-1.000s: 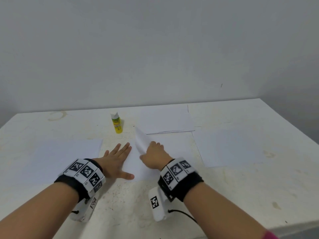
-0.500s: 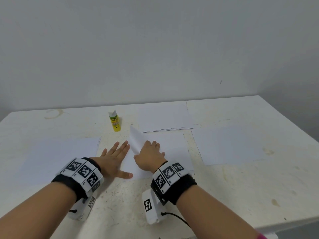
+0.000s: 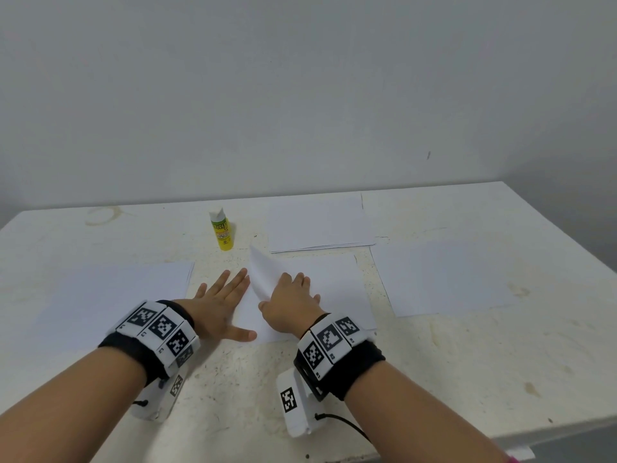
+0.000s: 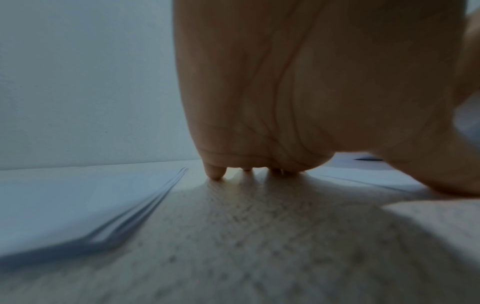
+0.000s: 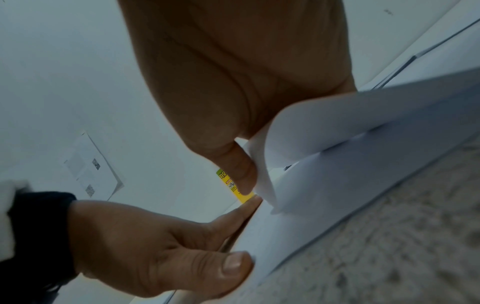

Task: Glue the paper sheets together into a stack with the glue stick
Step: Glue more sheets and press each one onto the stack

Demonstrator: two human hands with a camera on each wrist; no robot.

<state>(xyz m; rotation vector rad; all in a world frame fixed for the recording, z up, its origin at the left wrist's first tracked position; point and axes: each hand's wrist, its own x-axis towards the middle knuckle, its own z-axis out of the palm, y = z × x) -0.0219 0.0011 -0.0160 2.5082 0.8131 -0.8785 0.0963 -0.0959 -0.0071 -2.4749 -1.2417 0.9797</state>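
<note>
A yellow-green glue stick (image 3: 220, 230) with a white cap stands upright at the back of the table, and part of it shows as the glue stick (image 5: 224, 177) behind my right thumb. A white centre sheet pile (image 3: 334, 289) lies in front of me. My right hand (image 3: 277, 292) pinches the top sheet's left edge (image 5: 262, 164) between thumb and fingers, and that edge curls up off the pile. My left hand (image 3: 230, 295) lies flat with straight, spread fingers (image 4: 215, 174) beside the pile, and its thumb (image 5: 233, 265) touches the near left edge of the paper.
More white sheets lie around: a left pile (image 3: 100, 295) of several sheets (image 4: 78, 205), a back pile (image 3: 320, 225) and a right sheet (image 3: 444, 279). The stained white table (image 3: 233, 379) ends at a near edge, and a grey wall is behind it.
My right hand has shifted slightly left with the lifted paper edge. My left hand has stayed flat in the same spot.
</note>
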